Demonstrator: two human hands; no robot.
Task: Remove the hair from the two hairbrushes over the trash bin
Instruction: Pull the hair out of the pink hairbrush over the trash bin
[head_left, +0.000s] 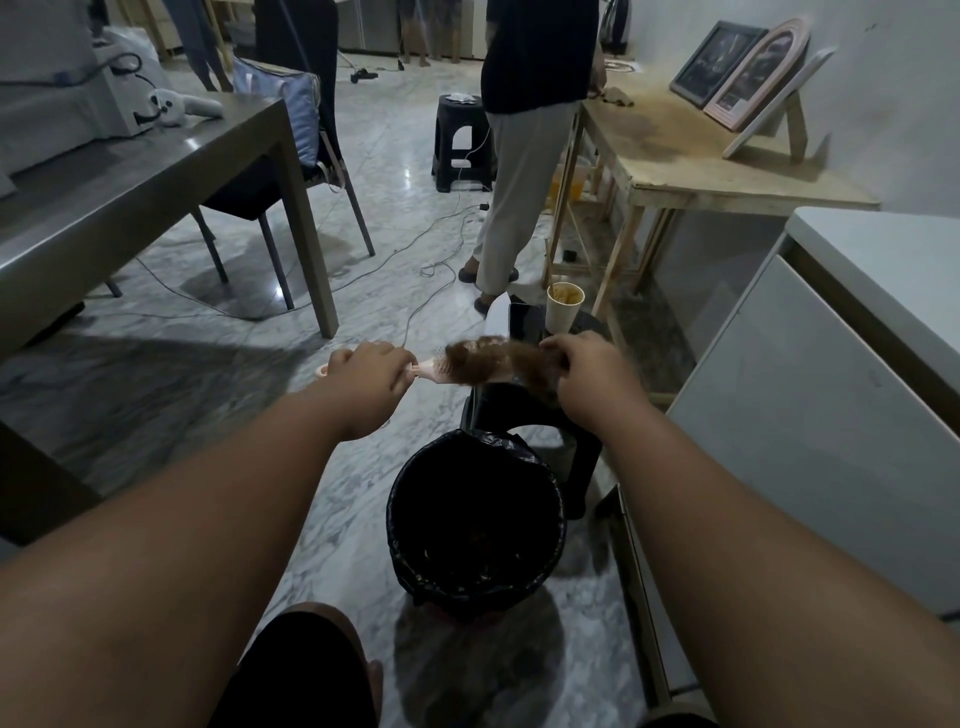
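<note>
My left hand (371, 371) grips the handle of a pale pink hairbrush (434, 368), held level above the floor. A thick clump of brown hair (501, 359) covers the brush head. My right hand (589, 366) is closed on the right end of that hair. A trash bin (400, 512) lined with a black bag stands on the floor below and nearer to me than the brush. A second hairbrush is not visible.
A black stool (582, 452) behind the bin carries a paper cup (565, 306) and a dark flat item (525, 322). A person (524, 156) stands ahead by a wooden table (691, 156). A grey table (130, 192) and chair are left, a white cabinet (831, 389) right. Cables cross the floor.
</note>
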